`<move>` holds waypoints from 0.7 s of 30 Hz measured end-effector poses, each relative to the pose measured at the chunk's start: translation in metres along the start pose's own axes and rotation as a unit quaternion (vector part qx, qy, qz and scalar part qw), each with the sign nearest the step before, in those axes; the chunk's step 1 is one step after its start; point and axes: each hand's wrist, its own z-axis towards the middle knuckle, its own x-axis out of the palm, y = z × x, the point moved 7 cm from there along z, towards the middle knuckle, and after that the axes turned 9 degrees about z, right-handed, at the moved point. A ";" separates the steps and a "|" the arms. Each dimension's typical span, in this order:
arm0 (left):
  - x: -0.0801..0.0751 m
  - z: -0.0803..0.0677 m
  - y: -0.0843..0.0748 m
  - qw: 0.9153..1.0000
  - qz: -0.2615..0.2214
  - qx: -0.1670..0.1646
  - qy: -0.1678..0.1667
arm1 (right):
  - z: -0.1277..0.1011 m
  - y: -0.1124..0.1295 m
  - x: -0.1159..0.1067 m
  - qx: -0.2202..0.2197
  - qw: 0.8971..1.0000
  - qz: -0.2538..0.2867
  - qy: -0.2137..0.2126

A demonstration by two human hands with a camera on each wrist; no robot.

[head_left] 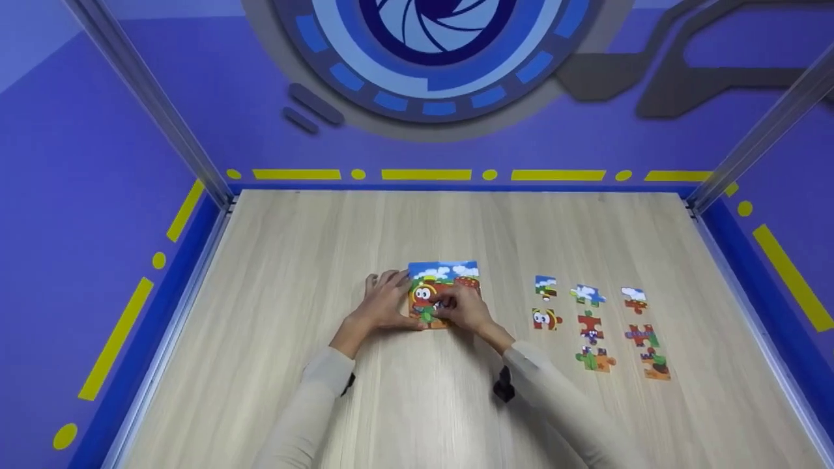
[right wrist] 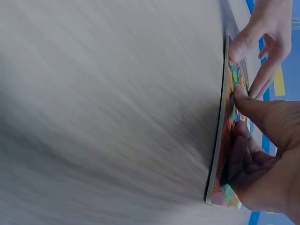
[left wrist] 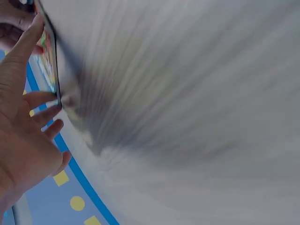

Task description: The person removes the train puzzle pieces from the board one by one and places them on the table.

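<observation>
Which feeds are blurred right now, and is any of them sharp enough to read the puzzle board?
Head view: sharp, evenly lit, puzzle board and loose pieces readable. Left wrist view: tabletop streaked with motion blur, board only an edge-on sliver. Right wrist view: table smeared too, board edge-on under the right hand.

This looks like a staged recording booth, perhaps in a lab, rather than a home: a pale wooden table (head_left: 456, 404) framed by metal posts (head_left: 146, 98), enclosed by purple walls (head_left: 85, 163) with yellow dashes and a camera-shutter emblem (head_left: 436, 39).
</observation>
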 end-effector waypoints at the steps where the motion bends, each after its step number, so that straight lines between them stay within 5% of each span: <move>1: -0.001 -0.001 0.002 1.000 -0.002 0.002 0.007 | 0.000 0.000 0.000 0.003 1.000 0.001 0.002; 6: -0.004 -0.001 0.006 0.999 -0.014 0.012 0.027 | 0.001 0.001 0.002 0.009 1.000 -0.009 0.008; 21: -0.006 0.001 0.002 1.000 -0.005 0.020 0.015 | 0.003 0.003 0.009 0.048 0.993 -0.099 0.051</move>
